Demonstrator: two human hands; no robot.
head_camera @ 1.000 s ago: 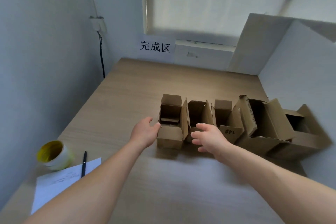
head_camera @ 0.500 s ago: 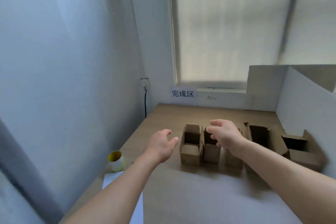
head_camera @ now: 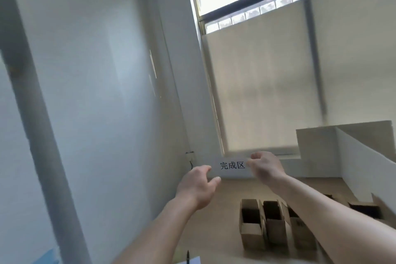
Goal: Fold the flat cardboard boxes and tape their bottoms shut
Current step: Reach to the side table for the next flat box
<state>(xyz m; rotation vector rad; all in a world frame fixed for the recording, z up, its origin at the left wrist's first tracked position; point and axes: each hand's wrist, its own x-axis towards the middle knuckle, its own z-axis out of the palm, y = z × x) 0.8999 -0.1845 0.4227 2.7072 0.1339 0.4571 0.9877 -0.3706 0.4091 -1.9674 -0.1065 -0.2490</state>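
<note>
Your left hand (head_camera: pixel 198 186): raised above the tabletop (head_camera: pixel 227 195), fingers loosely curled, grasping nothing.
Your right hand (head_camera: pixel 264 167): higher up, just beside the printed sign (head_camera: pixel 232 165), fingers loosely curled, also empty.
Boxes (head_camera: pixel 251 224): folded, open tops up, side by side in a row running toward the tabletop's right edge. They are below both hands and well apart from them, and your right forearm crosses over the row.
Pen (head_camera: pixel 188 257): at the near edge, by a sheet of paper (head_camera: pixel 194 261).

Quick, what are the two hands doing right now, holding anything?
Left hand: open, fingers loosely curled, holding nothing.
Right hand: open, fingers loosely curled, holding nothing.
</note>
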